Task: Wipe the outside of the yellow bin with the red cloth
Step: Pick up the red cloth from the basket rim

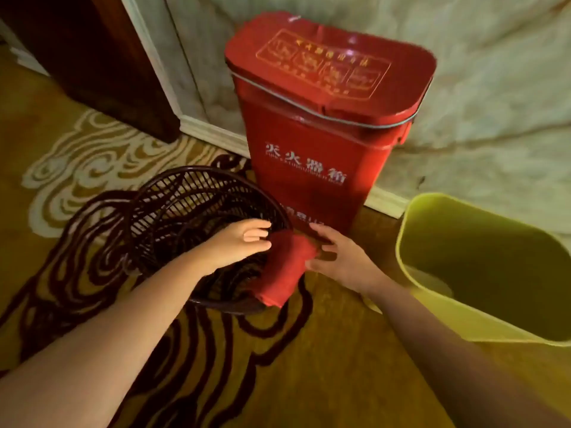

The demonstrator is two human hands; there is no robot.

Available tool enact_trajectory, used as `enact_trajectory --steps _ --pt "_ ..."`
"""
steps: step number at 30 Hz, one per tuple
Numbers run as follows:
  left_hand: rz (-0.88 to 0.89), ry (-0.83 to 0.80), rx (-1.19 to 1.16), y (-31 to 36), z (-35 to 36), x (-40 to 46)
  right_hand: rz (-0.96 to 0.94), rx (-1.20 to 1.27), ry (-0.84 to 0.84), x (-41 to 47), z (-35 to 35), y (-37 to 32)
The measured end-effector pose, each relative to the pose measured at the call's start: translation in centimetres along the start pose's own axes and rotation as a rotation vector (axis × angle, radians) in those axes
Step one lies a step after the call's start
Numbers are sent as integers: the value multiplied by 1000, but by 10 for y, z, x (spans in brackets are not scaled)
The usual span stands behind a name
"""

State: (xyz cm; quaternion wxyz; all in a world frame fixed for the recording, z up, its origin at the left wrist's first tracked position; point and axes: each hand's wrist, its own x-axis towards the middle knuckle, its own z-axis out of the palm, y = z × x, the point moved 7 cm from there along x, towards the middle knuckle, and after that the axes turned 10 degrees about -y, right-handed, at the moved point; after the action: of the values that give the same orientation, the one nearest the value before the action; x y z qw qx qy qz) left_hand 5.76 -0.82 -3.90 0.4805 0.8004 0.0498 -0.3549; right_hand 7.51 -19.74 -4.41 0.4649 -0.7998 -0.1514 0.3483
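Observation:
A folded red cloth (285, 268) hangs over the near right rim of a dark wicker basket (185, 211). My left hand (241, 242) reaches across the basket and touches the cloth's left side, fingers spread. On the cloth's right side, my right hand (336, 257) rests its fingers against the fabric. Neither hand has a closed grip that I can make out. The yellow bin (438, 316) stands open-topped on the floor at the right, apart from both hands.
A tall red fire extinguisher box (315, 143) stands against the wall behind the basket. A dark wooden door (102, 66) and its pale frame are at the back left. The patterned carpet (278, 366) covers the floor.

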Motion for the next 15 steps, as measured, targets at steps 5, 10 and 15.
enact_trajectory --steps 5,10,15 --pt "138 34 94 -24 -11 76 -167 -72 70 61 -7 33" --pt "178 51 101 -40 -4 99 -132 -31 117 74 -6 53" --pt "141 72 159 -33 0 86 -112 20 146 60 -7 51"
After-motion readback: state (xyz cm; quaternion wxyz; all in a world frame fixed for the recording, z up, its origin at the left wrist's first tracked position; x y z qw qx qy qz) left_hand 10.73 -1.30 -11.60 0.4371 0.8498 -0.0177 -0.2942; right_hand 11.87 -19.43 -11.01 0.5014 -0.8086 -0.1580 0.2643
